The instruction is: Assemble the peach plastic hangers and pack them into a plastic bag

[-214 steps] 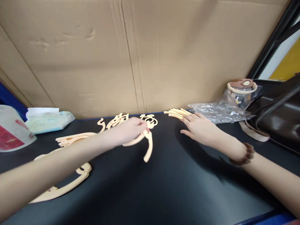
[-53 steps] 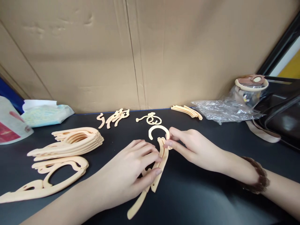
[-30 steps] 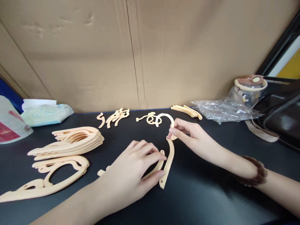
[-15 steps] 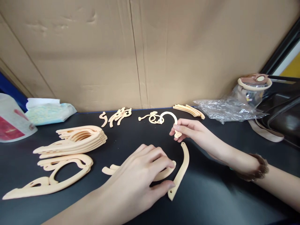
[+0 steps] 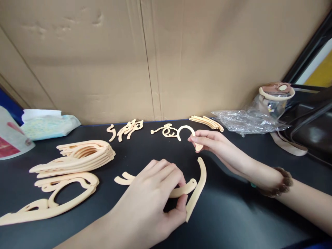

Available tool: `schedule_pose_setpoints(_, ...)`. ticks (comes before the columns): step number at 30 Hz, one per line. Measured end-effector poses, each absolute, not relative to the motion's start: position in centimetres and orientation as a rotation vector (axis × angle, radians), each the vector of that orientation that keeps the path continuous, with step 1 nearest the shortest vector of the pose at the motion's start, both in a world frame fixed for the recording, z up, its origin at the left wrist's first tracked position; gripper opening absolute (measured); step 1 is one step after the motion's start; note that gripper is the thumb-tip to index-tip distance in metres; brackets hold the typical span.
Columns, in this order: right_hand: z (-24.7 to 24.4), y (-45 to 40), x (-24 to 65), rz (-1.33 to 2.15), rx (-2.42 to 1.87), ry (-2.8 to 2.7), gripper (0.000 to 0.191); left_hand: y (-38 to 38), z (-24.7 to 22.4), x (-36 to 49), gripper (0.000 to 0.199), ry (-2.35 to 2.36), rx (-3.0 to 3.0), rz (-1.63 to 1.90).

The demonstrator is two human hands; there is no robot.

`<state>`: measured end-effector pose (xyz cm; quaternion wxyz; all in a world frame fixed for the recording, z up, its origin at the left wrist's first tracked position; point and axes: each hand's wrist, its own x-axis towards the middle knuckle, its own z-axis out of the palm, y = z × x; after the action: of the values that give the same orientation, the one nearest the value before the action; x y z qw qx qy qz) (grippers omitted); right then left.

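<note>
Between the thumb and fingers of my left hand (image 5: 158, 197) is a curved cream hanger arm (image 5: 187, 188), pinched near its holed end. The rest of it lies under my palm, hidden. A second loose hanger arm (image 5: 199, 188) lies on the table just right of my left thumb, close against the held one. Two pale curved ends (image 5: 125, 179) stick out on the other side of my left hand. My right hand (image 5: 216, 143) is closed on the base of a cream hanger hook (image 5: 186, 127), which it holds up with the curve on top.
Folded hangers are stacked (image 5: 85, 155) at the left, with others (image 5: 75, 202) in front. Small hook parts (image 5: 131, 128), a hook cluster (image 5: 168, 130) and thin arms (image 5: 207, 121) line the back. Clear plastic wrap (image 5: 246, 121), a tissue pack (image 5: 49, 124) and a cardboard wall (image 5: 103, 69) surround them.
My left thumb has left the loose arm and come up against the other arm, lifting its holed end slightly. The hook in my right hand has turned a little.
</note>
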<state>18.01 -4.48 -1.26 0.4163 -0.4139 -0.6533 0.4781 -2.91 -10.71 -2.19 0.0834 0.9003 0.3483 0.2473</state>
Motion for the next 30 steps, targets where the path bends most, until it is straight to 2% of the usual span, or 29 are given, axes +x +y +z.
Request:
schedule_pose_setpoints(7, -1.1, -4.9, 18.0, 1.271, -0.968, -1.621, 0.014, -11.4, -1.7, -3.1, 0.016, 0.967, 2.596, 0.867)
schedule_pose_setpoints(13, -1.2, -4.9, 17.7, 1.455, -0.821, -1.589, 0.021, -10.8, -1.4, -3.2, 0.023, 1.075, 2.614, 0.706)
schedule_pose_setpoints(24, -1.5, -5.4, 17.7, 1.69, -0.71, -1.583, 0.025, -10.2, -2.3, -3.1, 0.016, 1.171, 2.581, 0.646)
schedule_pose_setpoints(30, -2.3, -5.0, 17.7, 1.766, -0.749, -1.586, 0.033, -9.9, -2.5, -3.4, 0.01, 1.134, 2.595, 0.689)
